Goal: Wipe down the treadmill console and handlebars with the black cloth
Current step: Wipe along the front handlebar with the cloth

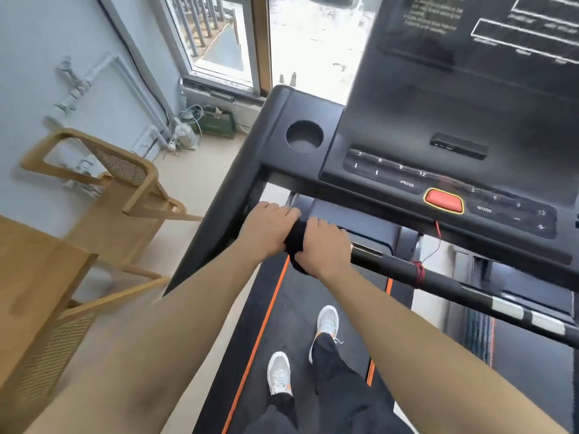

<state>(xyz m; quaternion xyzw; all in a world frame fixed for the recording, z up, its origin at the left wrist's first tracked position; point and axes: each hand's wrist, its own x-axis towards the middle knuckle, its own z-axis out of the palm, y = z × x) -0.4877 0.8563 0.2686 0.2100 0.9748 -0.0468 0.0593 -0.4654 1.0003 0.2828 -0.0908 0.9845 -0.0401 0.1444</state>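
Hands: left hand (pixel 268 228) and right hand (pixel 326 245) sit side by side, both clenched around the handlebar (pixel 438 278) at its left end.
Treadmill console (pixel 438 170): above the hands, dark screen, number keys, red stop button (pixel 443 200), round cup holder (pixel 304 136) at its left corner.
Belt (pixel 282 324): black with orange edge stripes, two pale shoes standing on it.
Black cloth (pixel 296 242): bunched between the two hands, wrapped on the bar, gripped under the right hand.

The treadmill belt (pixel 282 324) is dark with orange side stripes; two pale sneakers (pixel 327 324) stand on it; beside it, pale floor (pixel 194 180) carries wooden chairs (pixel 125 189).
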